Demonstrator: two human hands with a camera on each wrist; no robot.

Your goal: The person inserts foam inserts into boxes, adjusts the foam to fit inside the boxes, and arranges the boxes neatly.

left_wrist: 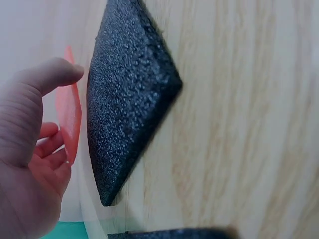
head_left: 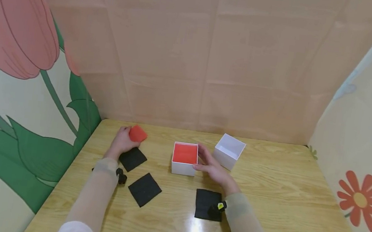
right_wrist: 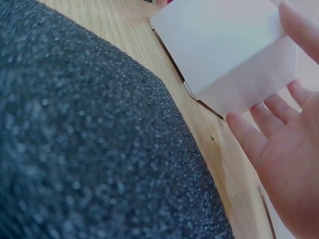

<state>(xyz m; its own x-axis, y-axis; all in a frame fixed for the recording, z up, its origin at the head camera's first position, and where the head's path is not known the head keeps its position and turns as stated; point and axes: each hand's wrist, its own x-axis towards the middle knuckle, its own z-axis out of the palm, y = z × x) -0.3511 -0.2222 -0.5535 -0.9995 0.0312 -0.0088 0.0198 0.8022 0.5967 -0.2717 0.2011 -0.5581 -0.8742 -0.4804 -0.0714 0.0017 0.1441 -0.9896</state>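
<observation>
At the table's far left, my left hand [head_left: 124, 141] pinches a thin red square sheet [head_left: 137, 133] between thumb and fingers. In the left wrist view the sheet [left_wrist: 70, 112] stands tilted on edge beside a thick black square pad [left_wrist: 129, 84]. My right hand [head_left: 213, 168] rests against the right side of a white square box [head_left: 183, 169], its thumb at the front corner. Red material [head_left: 185, 153] fills the box's opening. The right wrist view shows the fingertips [right_wrist: 239, 122] along the white wall [right_wrist: 224, 45], the fingers fairly straight.
A second white box [head_left: 226, 159], open at the top, stands behind the right hand. Black square pads lie near the left hand [head_left: 133, 159], in front of it [head_left: 145, 189] and under the right wrist [head_left: 203, 204]. A pinkish cloth [head_left: 193, 55] hangs behind the wooden table [head_left: 283, 205].
</observation>
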